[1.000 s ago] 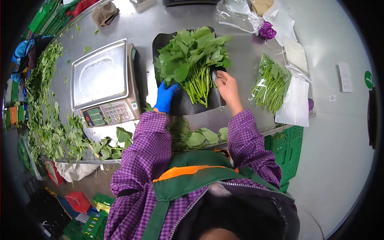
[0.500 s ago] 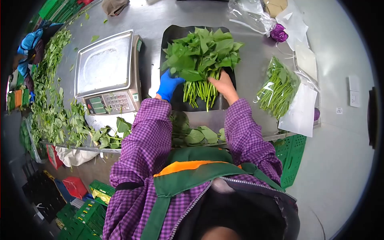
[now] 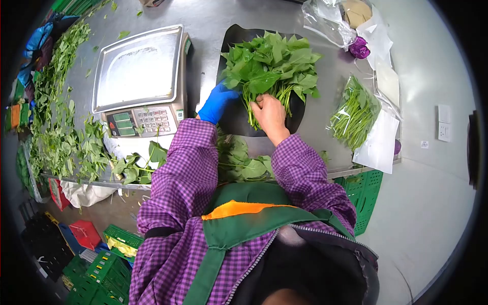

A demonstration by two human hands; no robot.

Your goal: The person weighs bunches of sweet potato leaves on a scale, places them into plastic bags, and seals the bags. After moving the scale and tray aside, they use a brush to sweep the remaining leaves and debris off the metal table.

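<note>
- Since the earlier frame, the right hand (image 3: 269,117) has moved inward, from the right edge of the stems (image 3: 251,113) to across their middle; the gloved left hand (image 3: 217,103) stays at the left side.
- Leafy bunch (image 3: 274,63): it lies on the black mat (image 3: 231,39) on the table (image 3: 203,56), leaves away from the person, cut ends toward them, between the scale (image 3: 137,71) and the bagged greens (image 3: 354,114).
- Right grip: bare fingers curled together, apparently clamped on some of the stems just below the leaves.
- Left grip: blue-gloved fingertips reach to the bunch's left edge, partly lost against the leaves; I cannot tell whether they pinch anything.
- Handling, as a judgement: light overall, with slim stems fairly firm along their length but liable to snap if bent hard. Leaves look thin and soft, easily creased or torn. Loose stems could slide past one another, more so if damp.
- Best hold, I would say: gather the stems just under the leaves, with a second hand steadying the side, pressing gently and keeping fingers off the blades.
</note>
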